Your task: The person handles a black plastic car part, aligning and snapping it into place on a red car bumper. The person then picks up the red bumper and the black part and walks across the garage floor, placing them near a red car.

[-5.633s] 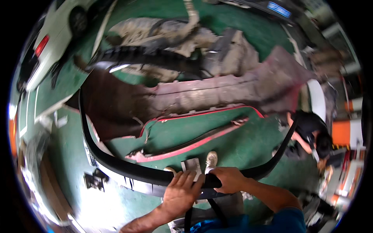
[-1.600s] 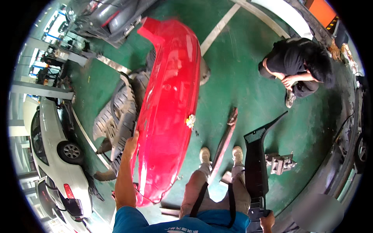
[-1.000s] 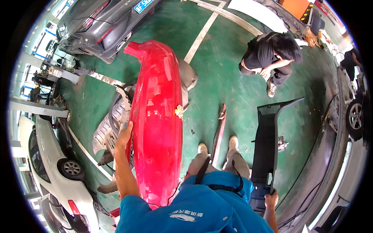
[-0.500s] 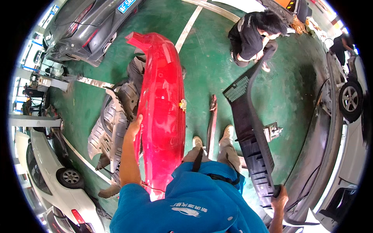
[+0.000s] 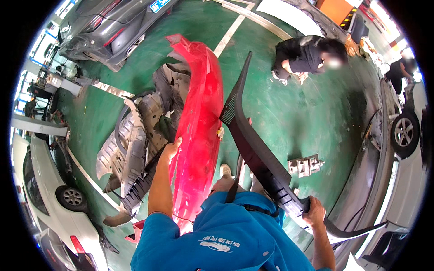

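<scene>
A long red car bumper stands on my left, reaching away from me. My left hand grips its left edge, with the fingers partly hidden behind it. A long black plastic trim panel, with a mesh section at its far end, slants across in front of my legs. Toward its near end my right hand is closed around its edge. In this view the panel's mesh end overlaps the right side of the bumper; whether they touch I cannot tell.
Loose grey and black car parts lie piled beyond my left arm. A metal bracket is on the green floor at right. A person in black crouches at far right. Parked cars stand around, including a white car and a grey car.
The black panel has swung left, its mesh end moving from near the crouching person to beside the bumper. The bumper has tilted slightly. Both hands keep their hold.
</scene>
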`<control>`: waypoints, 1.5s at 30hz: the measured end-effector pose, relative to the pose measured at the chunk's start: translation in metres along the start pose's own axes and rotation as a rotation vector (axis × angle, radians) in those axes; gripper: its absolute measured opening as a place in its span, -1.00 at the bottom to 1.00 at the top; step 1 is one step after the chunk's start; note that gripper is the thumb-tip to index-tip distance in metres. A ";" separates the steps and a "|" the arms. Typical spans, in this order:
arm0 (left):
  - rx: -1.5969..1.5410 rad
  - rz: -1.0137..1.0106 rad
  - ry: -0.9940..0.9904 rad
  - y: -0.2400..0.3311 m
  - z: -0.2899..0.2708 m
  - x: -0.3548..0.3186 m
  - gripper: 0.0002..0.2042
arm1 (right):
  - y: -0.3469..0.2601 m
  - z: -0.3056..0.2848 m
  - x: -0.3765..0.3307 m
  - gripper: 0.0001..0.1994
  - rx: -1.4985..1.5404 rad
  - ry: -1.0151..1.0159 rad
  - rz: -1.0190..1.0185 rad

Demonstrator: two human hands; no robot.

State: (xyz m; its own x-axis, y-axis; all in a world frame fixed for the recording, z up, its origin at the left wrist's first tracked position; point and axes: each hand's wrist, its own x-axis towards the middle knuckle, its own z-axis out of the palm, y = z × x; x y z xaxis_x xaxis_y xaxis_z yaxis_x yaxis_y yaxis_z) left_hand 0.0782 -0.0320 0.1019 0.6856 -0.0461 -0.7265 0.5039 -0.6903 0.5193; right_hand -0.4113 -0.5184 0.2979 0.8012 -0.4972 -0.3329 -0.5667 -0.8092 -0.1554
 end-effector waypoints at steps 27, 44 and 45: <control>-0.041 0.043 -0.001 -0.003 0.013 -0.007 0.10 | 0.006 -0.040 -0.027 -0.40 -0.021 -0.127 -0.042; -0.105 0.121 0.080 0.018 0.122 0.037 -0.25 | -0.066 -0.002 0.014 -0.41 -0.141 -0.126 0.069; -0.154 0.105 0.070 0.030 0.121 0.021 -0.25 | -0.070 -0.005 0.006 -0.40 -0.103 -0.157 0.062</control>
State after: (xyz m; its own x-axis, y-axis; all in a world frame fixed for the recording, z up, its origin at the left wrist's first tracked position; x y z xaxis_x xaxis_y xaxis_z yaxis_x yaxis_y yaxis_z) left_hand 0.0440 -0.1411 0.0481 0.7706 -0.0581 -0.6346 0.4985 -0.5653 0.6572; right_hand -0.3662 -0.4665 0.3118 0.7212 -0.4988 -0.4807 -0.5851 -0.8101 -0.0372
